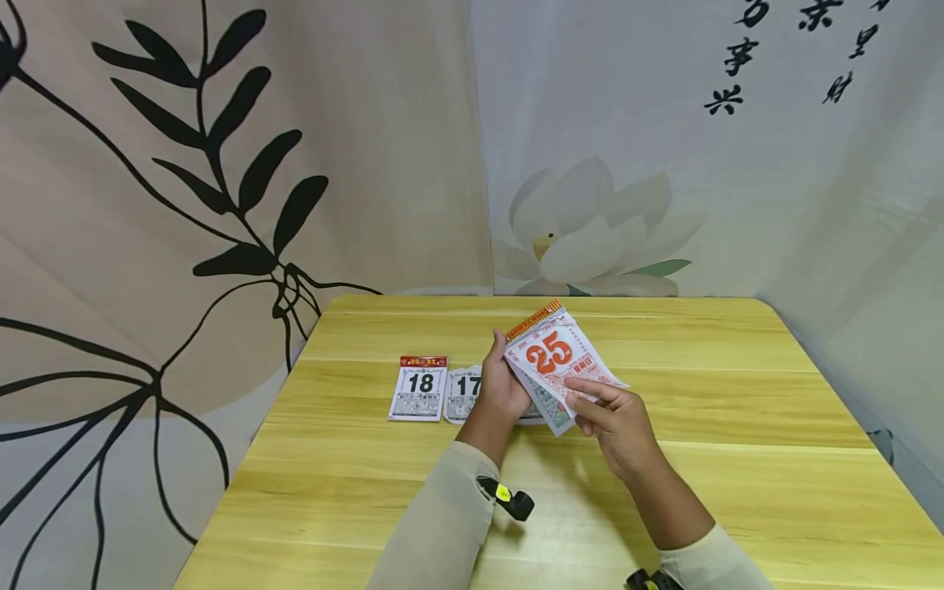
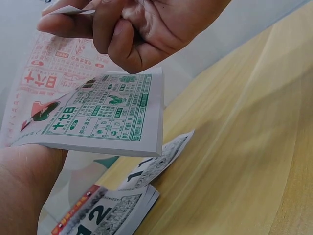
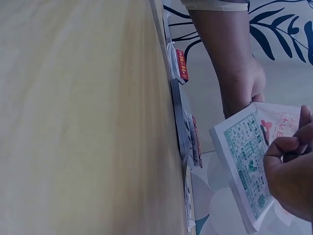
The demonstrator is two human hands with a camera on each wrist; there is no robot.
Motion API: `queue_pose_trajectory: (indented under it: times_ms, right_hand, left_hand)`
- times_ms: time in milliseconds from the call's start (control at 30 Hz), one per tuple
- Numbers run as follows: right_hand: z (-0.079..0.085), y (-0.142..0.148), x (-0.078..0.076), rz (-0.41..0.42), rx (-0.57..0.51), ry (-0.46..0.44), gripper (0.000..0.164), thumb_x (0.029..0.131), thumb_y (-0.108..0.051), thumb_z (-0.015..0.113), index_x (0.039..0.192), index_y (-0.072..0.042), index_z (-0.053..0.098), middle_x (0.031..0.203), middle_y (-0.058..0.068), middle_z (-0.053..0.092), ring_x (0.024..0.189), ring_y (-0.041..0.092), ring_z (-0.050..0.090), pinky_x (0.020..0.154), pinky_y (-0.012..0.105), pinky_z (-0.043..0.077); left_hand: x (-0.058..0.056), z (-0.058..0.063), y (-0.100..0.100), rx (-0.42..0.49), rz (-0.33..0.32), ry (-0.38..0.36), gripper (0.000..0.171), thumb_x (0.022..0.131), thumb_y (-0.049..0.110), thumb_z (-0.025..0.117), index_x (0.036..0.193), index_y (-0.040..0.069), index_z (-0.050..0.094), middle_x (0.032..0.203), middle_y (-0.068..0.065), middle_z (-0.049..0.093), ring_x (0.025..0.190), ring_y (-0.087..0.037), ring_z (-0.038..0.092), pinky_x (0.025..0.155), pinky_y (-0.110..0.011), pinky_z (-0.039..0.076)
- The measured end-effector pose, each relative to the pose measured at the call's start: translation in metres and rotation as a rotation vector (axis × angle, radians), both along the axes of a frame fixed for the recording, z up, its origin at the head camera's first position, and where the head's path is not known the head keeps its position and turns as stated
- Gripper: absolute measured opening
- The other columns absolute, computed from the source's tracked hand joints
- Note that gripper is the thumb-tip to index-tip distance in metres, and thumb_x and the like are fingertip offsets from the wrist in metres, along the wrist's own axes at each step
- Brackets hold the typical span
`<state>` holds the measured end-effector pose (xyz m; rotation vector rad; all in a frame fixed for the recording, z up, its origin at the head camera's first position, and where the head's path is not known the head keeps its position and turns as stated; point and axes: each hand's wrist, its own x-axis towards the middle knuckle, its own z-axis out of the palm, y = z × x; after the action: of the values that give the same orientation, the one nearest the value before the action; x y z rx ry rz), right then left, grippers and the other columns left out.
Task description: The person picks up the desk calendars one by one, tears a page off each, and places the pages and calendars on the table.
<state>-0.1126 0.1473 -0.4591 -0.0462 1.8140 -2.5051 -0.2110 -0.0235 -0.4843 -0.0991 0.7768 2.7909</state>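
Note:
My left hand (image 1: 505, 392) grips a thick tear-off calendar by its upper left edge, above the table. Its top sheet (image 1: 562, 351) carries a large red 25 under an orange and red header strip. In the left wrist view this sheet is lifted away from the green-printed page (image 2: 115, 110) beneath, still joining it toward the header side. My right hand (image 1: 621, 422) pinches the sheet's lower edge between thumb and fingers; a bit of paper shows at its fingertips in that view. The right wrist view shows the calendar's page block (image 3: 244, 161) tilted.
On the wooden table (image 1: 332, 492) lie a small calendar (image 1: 417, 392) showing 18 and a sheet (image 1: 462, 395) showing 17, partly behind my left arm. The left wrist view shows a calendar (image 2: 105, 213) reading 12 and a curled page (image 2: 159, 164). A printed curtain (image 1: 413, 164) hangs behind.

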Motion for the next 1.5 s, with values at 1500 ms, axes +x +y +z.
queue_pose_trajectory:
  times_ms: [1500]
  right_hand:
    - [0.011,0.022,-0.007,-0.058,-0.207,0.112,0.033,0.103,0.009,0.067,0.116,-0.015,0.086,0.095,-0.003,0.085,0.057,0.004,0.057,0.059,0.015,0.052]
  left_hand:
    - [0.000,-0.005,-0.007,-0.018,-0.064,-0.012,0.080,0.109,0.071,0.032,0.163,0.013,0.045,0.154,-0.010,0.060,0.147,-0.028,0.058,0.111,-0.038,0.057]
